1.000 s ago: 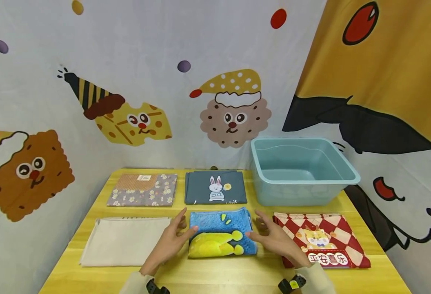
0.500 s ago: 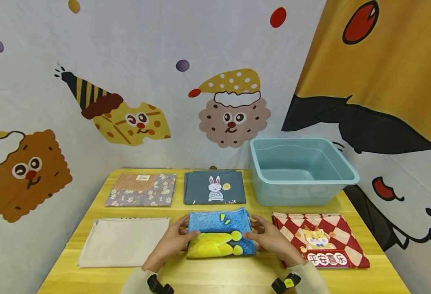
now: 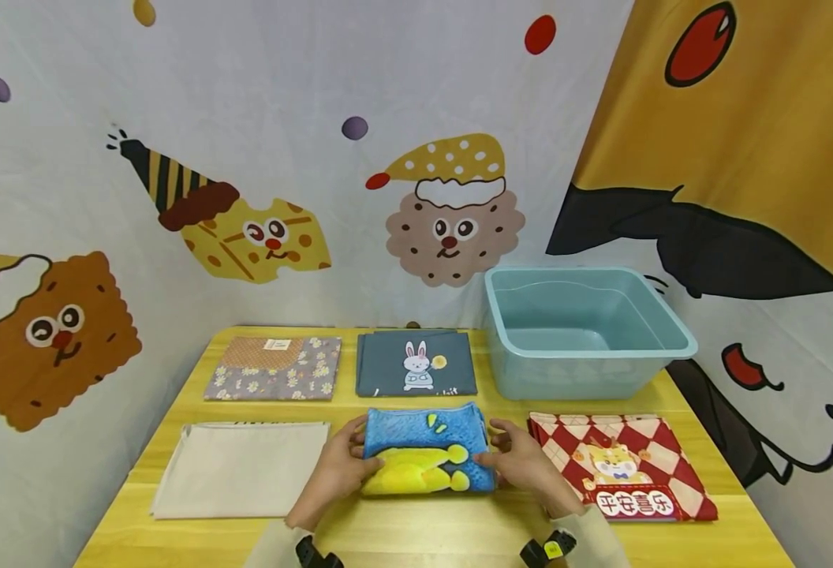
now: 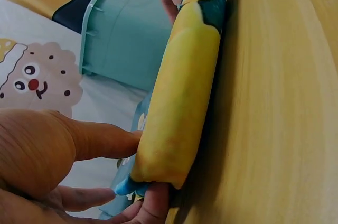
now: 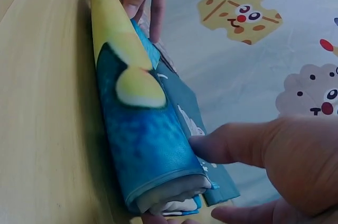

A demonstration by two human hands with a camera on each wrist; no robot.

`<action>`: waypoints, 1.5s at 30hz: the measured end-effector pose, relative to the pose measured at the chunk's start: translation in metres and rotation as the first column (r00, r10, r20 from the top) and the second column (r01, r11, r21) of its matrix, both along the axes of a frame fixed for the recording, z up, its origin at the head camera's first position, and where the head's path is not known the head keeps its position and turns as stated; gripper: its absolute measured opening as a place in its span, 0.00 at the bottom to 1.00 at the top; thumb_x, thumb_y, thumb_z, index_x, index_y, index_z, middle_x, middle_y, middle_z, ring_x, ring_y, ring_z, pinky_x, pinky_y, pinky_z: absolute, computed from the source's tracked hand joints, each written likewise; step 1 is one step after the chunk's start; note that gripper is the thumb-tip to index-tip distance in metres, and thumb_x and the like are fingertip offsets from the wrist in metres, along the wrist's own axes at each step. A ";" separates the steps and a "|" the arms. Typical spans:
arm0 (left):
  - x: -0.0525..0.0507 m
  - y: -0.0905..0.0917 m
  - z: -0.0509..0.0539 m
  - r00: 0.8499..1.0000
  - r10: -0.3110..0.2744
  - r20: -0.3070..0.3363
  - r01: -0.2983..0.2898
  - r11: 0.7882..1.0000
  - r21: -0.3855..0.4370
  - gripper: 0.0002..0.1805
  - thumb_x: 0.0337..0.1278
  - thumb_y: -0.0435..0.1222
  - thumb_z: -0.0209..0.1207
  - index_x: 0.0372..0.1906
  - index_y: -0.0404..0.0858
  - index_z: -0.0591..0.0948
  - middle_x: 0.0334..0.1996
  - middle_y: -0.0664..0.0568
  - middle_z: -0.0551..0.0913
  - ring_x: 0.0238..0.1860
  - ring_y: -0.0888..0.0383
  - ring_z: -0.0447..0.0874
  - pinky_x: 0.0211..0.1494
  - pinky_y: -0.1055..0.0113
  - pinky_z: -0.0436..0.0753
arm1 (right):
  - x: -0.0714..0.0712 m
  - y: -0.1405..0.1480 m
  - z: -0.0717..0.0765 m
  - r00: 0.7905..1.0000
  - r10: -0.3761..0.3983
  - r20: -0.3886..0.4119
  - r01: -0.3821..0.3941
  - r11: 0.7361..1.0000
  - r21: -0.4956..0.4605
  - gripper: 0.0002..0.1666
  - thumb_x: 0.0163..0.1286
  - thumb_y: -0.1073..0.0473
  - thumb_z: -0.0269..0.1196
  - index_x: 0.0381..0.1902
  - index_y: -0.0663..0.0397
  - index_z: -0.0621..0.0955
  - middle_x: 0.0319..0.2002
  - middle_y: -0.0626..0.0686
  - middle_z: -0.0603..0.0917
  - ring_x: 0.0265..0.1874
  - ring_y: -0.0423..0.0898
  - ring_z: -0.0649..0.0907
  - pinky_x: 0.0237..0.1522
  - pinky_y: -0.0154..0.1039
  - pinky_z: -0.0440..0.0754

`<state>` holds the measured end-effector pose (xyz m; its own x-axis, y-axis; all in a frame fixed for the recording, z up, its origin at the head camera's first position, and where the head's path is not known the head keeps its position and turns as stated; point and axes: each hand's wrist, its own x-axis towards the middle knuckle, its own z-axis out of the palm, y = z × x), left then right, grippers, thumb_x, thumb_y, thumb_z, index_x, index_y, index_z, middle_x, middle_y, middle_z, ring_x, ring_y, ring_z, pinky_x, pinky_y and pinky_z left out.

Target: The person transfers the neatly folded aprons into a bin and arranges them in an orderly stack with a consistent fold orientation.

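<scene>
A folded blue and yellow cloth (image 3: 427, 450) lies in the middle of the table, its front edge thick and rounded. My left hand (image 3: 341, 465) grips its left end, thumb on top and fingertips tucked at the underside, as the left wrist view shows with the hand (image 4: 79, 166) beside the yellow part. At the other end my right hand (image 3: 523, 465) holds the cloth, thumb over the upper face. In the right wrist view some fingertips of that hand (image 5: 296, 166) reach under the layered grey end and are partly hidden.
Behind the cloth lies a dark folded cloth with a rabbit (image 3: 416, 363). A floral folded cloth (image 3: 274, 368) and a cream folded cloth (image 3: 242, 469) lie left. Right are a red checked folded cloth (image 3: 625, 465) and a blue-green plastic basin (image 3: 565, 375). A printed curtain (image 3: 282, 79) hangs behind.
Both hands have moved inward from either side of the blue and yellow cloth and taken hold of its ends. The other cloths and the basin stay where they were.
</scene>
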<state>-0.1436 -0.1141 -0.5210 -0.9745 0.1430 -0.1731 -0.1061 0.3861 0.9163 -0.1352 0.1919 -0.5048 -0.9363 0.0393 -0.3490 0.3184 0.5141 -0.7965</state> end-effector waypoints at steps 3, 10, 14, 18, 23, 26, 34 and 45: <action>0.000 0.001 0.001 1.000 0.026 0.009 -0.025 0.999 -0.043 0.44 0.49 0.25 0.73 0.74 0.29 0.67 0.53 0.31 0.79 0.46 0.49 0.86 0.38 0.64 0.87 | -0.001 0.001 0.002 0.999 -0.032 0.019 0.032 0.999 -0.013 0.46 0.58 0.57 0.77 0.71 0.65 0.70 0.55 0.64 0.81 0.42 0.50 0.83 0.35 0.43 0.88; -0.001 0.000 0.000 0.998 0.048 0.041 -0.046 0.998 -0.033 0.43 0.50 0.25 0.72 0.73 0.29 0.67 0.45 0.36 0.84 0.36 0.55 0.83 0.34 0.64 0.83 | -0.002 0.004 0.003 0.996 -0.059 0.069 0.064 0.995 -0.074 0.46 0.59 0.54 0.77 0.69 0.69 0.71 0.52 0.65 0.83 0.34 0.48 0.84 0.39 0.45 0.88; -0.001 -0.003 -0.001 0.996 0.054 0.072 -0.054 0.999 0.003 0.42 0.52 0.25 0.71 0.74 0.29 0.66 0.43 0.36 0.86 0.33 0.56 0.83 0.35 0.63 0.82 | -0.003 0.007 -0.002 0.994 -0.038 0.106 0.048 0.995 -0.092 0.44 0.61 0.50 0.76 0.67 0.69 0.74 0.50 0.64 0.84 0.36 0.48 0.87 0.41 0.44 0.87; 0.000 -0.006 -0.003 0.993 0.063 0.098 -0.066 0.997 0.035 0.42 0.52 0.24 0.70 0.74 0.29 0.67 0.41 0.37 0.85 0.33 0.56 0.82 0.35 0.63 0.81 | -0.004 0.008 -0.006 0.986 -0.002 0.169 0.037 0.979 -0.202 0.44 0.63 0.53 0.73 0.68 0.74 0.71 0.41 0.60 0.85 0.33 0.47 0.85 0.36 0.42 0.88; 0.001 -0.005 -0.005 0.993 0.059 0.103 -0.067 0.994 0.083 0.41 0.51 0.22 0.68 0.73 0.27 0.67 0.40 0.37 0.85 0.33 0.55 0.82 0.35 0.64 0.81 | -0.003 0.010 -0.007 0.978 0.041 0.205 0.032 0.941 -0.338 0.40 0.65 0.55 0.70 0.66 0.78 0.70 0.28 0.49 0.76 0.27 0.42 0.75 0.32 0.36 0.80; 0.001 -0.004 -0.004 0.992 0.067 0.108 -0.079 0.991 0.110 0.41 0.50 0.21 0.68 0.73 0.27 0.67 0.44 0.35 0.84 0.35 0.55 0.81 0.36 0.63 0.81 | -0.004 0.011 -0.008 0.978 0.072 0.196 0.014 0.913 -0.408 0.24 0.66 0.57 0.69 0.51 0.71 0.78 0.22 0.47 0.70 0.24 0.41 0.69 0.30 0.35 0.73; 0.001 -0.004 -0.003 0.990 0.089 0.106 -0.111 0.968 0.224 0.41 0.46 0.18 0.66 0.71 0.22 0.68 0.51 0.29 0.83 0.43 0.51 0.84 0.40 0.67 0.83 | -0.003 0.012 -0.008 0.973 0.146 0.177 -0.044 0.875 -0.482 0.18 0.67 0.59 0.67 0.20 0.48 0.71 0.19 0.46 0.65 0.22 0.41 0.67 0.28 0.35 0.70; 0.000 -0.004 0.006 0.985 0.120 0.120 -0.144 0.967 0.211 0.38 0.50 0.21 0.67 0.70 0.25 0.71 0.55 0.32 0.82 0.51 0.48 0.84 0.38 0.65 0.84 | -0.004 0.019 -0.009 0.947 0.248 0.202 -0.086 0.806 -0.586 0.18 0.67 0.56 0.67 0.51 0.61 0.82 0.26 0.43 0.82 0.33 0.41 0.85 0.40 0.45 0.89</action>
